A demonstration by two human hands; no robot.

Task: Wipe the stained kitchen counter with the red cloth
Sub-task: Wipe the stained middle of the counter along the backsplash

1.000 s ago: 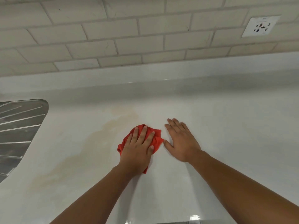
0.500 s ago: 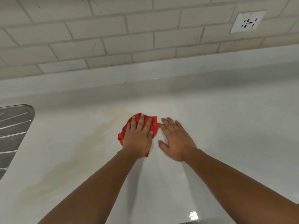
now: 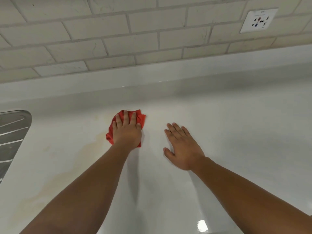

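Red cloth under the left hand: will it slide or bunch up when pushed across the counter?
Probably floppy: the red cloth lies crumpled under the flat left hand. It likely slides easily on the glossy counter, though loose edges may bunch.

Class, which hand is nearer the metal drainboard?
Left. The left hand, pressing the red cloth, lies right of the drainboard; the right hand rests flat further right.

Hidden and cut-off parts
Most of the cloth (image 3: 141, 117) lies under the left hand (image 3: 126, 132); the drainboard (image 3: 11, 132) is cut by the left edge; the stain (image 3: 81, 152) runs under the left forearm (image 3: 94, 179); print on the socket (image 3: 259, 20) is too small to read.
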